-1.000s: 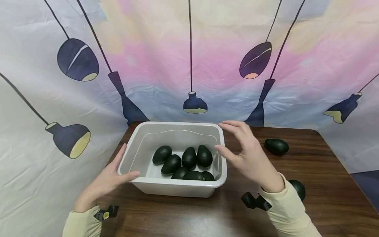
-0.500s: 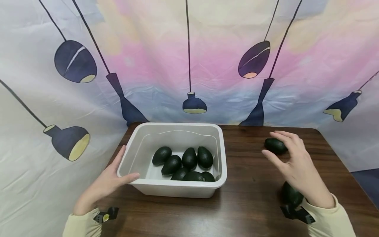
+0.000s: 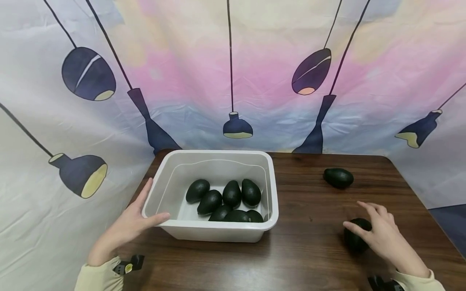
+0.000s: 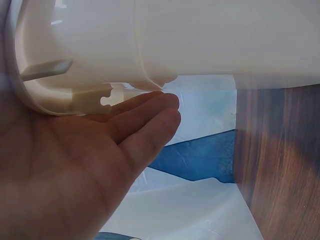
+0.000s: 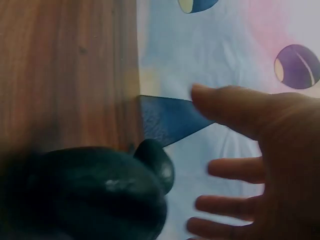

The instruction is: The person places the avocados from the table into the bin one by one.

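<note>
A white plastic bin (image 3: 214,233) stands on the wooden table with several dark green avocados (image 3: 210,202) in it. My left hand (image 3: 127,226) rests against its front left corner, thumb over the rim. Seen from the left wrist, the fingers (image 4: 147,137) lie nearly straight beside the outer wall. On the right, my right hand (image 3: 382,238) hovers with spread fingers at a loose avocado (image 3: 352,243), which the thumb overlaps in the head view. From the right wrist, a gap shows between the fingers and this avocado (image 5: 100,190).
Another avocado (image 3: 338,178) lies farther back on the right of the table (image 3: 302,250). A cloth (image 3: 269,72) printed with hanging lamps covers the wall close behind the table and on the left side.
My right hand has moved from the bin's right rim, past the back avocado, to the nearer one at front right. My left hand has stayed at the bin's corner.
</note>
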`<state>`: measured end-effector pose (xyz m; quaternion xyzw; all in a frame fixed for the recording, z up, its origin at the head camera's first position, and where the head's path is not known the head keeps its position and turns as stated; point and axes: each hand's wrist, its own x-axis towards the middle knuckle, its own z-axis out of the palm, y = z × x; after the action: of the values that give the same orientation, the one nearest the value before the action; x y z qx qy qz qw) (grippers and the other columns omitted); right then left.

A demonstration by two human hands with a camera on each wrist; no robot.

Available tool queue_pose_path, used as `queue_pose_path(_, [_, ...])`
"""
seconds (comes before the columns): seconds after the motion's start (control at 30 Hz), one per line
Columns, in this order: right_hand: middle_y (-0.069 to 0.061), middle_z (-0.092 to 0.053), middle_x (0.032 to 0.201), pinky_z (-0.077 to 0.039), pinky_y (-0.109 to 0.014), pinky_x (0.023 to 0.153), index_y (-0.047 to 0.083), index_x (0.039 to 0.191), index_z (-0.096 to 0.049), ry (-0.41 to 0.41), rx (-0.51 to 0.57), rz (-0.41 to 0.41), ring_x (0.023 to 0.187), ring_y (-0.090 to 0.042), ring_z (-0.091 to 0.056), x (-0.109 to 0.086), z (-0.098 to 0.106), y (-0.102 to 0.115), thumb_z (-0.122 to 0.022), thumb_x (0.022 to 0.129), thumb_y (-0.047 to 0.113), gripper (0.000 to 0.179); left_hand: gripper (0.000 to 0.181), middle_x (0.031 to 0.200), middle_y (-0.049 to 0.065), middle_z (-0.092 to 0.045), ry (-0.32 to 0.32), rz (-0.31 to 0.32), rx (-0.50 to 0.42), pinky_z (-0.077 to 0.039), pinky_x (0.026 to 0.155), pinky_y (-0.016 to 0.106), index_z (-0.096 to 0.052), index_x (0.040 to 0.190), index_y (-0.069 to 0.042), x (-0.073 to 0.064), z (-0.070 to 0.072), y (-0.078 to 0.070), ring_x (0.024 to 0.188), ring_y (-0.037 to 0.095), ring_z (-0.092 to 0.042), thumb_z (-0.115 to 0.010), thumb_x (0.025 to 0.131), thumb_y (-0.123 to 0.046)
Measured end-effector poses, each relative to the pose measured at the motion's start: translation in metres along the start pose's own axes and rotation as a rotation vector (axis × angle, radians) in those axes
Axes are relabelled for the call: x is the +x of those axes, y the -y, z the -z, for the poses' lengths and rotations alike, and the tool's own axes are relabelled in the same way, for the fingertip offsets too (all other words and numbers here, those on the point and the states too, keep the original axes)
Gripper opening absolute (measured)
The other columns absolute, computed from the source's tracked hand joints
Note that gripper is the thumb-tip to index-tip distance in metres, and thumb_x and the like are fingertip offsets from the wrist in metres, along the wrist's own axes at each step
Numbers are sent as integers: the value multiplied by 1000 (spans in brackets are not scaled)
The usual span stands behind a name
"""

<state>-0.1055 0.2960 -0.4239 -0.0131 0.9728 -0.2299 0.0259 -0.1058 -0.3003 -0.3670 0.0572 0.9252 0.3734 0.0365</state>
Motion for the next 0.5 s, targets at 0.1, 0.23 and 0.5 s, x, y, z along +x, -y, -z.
queue_pose_path(0.1, [-44,-19,131,-29,-71,76,-11,141,-25,108,-3,-34,110,-65,-20,-2,-5,-7,-56,83,64,99,103,155,17,-8,-2,-4,-2,-29,95,65,7,150,-35,0,0,0,131,48,-24,-71,83,-37])
queue_pose_path(0.23, [-43,-19,129,-30,-71,76,-11,141,-25,157,-7,-48,109,-64,-20,-3,-10,-11,-57,82,64,101,103,155,18,-9,-6,-9,-1,-29,95,64,7,150,-34,0,0,0,130,47,-26,-71,83,-37])
queue_pose_path(0.5, [-44,-21,127,-31,-71,78,-14,140,-24,147,-16,-58,108,-63,-21,-4,-13,-13,-61,83,57,98,104,154,20,-13,-4,-6,-7,-32,94,61,8,150,-33,0,-1,0,128,46,-30,-71,83,-36])
